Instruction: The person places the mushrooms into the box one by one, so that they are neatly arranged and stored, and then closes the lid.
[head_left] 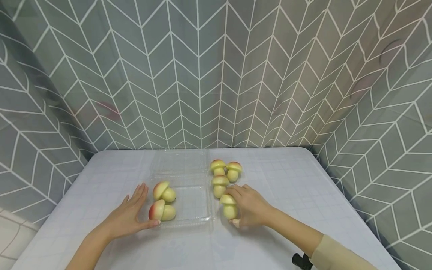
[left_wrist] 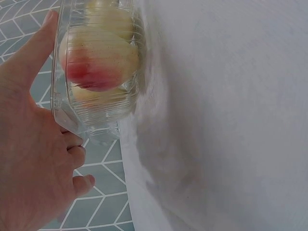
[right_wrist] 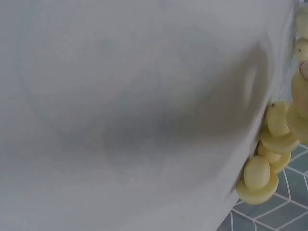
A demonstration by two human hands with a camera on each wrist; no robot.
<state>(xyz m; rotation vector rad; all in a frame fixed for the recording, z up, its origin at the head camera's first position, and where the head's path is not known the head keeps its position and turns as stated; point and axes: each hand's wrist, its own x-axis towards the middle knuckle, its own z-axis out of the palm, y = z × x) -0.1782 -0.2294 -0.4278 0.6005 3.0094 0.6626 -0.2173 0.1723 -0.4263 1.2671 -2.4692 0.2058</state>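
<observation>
On the table stands a clear plastic clamshell box point(head_left: 192, 204), its lid point(head_left: 180, 162) folded back behind it. Two pale yellow mushroom-shaped pieces with red-tinged caps lie on their sides at the box's left; the front one point(head_left: 167, 212) shows through the wall in the left wrist view. My left hand point(head_left: 129, 215) is spread at the box's left side, fingers fairly straight, thumb touching its front-left corner. To the right of the box, my right hand point(head_left: 249, 206) pinches another mushroom-shaped piece point(head_left: 230, 211) between fingers and thumb. The right wrist view shows only a fingertip at the edge.
Three more mushroom-shaped pieces stand behind my right hand: one nearer point(head_left: 220, 186) and two farther back, including the rightmost point(head_left: 233, 171). A white cloth covers the table point(head_left: 287, 176). Grey patterned curtains point(head_left: 216, 75) hang around it. A black object point(head_left: 301, 261) sits by the right sleeve.
</observation>
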